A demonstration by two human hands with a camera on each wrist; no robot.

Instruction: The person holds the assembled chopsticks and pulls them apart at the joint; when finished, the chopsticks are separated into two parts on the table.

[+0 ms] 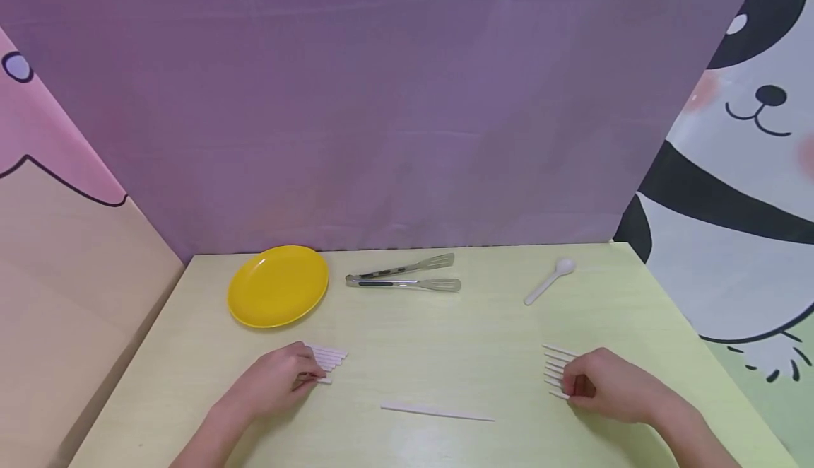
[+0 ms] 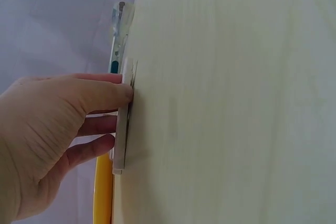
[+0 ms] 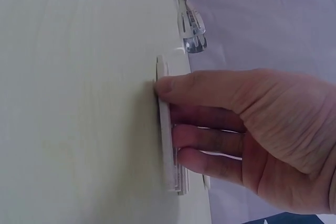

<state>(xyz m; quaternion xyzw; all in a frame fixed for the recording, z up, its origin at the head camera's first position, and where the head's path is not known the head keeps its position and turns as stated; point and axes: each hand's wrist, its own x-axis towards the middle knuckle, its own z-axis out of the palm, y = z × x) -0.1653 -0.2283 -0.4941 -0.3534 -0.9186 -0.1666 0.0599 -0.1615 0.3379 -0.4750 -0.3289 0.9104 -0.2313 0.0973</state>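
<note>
My left hand (image 1: 276, 376) is at the left of the table over a row of white chopsticks (image 1: 331, 355), lying side by side with their thick ends showing. Its thumb and fingers pinch the nearest chopstick (image 2: 121, 135). Toward the right, my right hand (image 1: 613, 385) reaches over a second row of chopsticks (image 1: 555, 365), whose thin tips point left. Thumb in front and fingers behind, it pinches the nearest one (image 3: 166, 150). Both hands cover parts of their rows. Between them lies a single tapered chopstick (image 1: 439, 412).
A yellow plate (image 1: 280, 288) sits at the back left. Beside it lie metal tongs (image 1: 403, 284), their arms spread and heads to the right. Farther right is a white spoon (image 1: 550, 281). A purple cloth (image 1: 394, 114) hangs behind the table; printed walls flank both sides.
</note>
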